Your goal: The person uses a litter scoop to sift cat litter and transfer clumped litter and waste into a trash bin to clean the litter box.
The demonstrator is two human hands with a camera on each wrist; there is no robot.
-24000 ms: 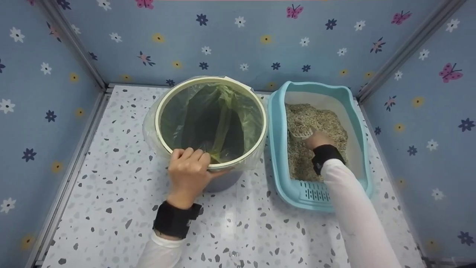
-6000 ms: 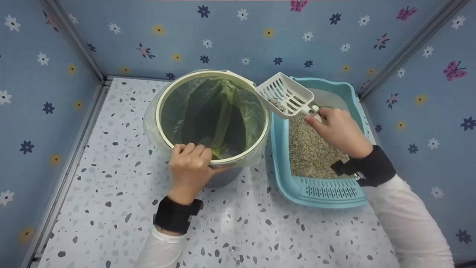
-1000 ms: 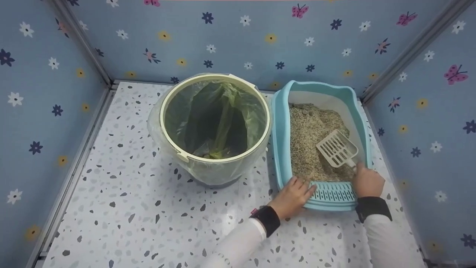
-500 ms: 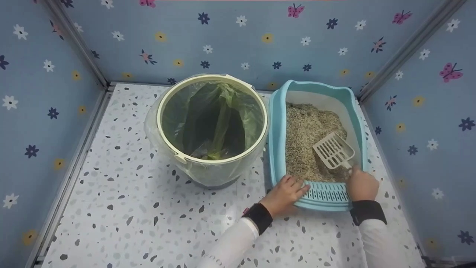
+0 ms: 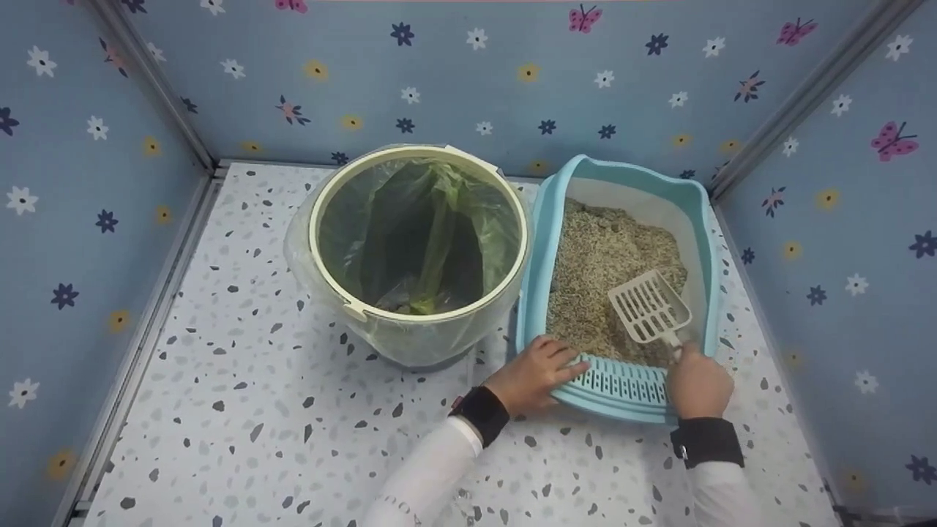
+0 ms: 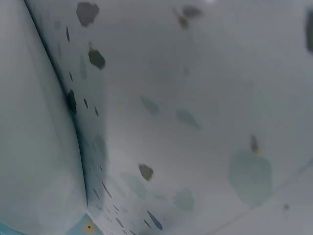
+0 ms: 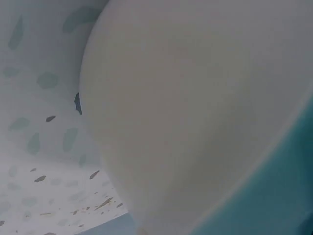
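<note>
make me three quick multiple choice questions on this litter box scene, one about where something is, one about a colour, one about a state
1. Where does the scoop lie?
A. in the bin
B. on the litter in the litter box
C. on the floor

2. What colour is the litter box rim?
A. light blue
B. red
C. black

3. What is the left hand doing?
A. hanging idle
B. gripping the bin rim
C. holding the near end of the litter box

Answers:
1 B, its slotted head rests on the litter, with the right hand at its handle.
2 A, the rim is light blue.
3 C, its fingers lie over the slotted near edge, away from the bin.
</note>
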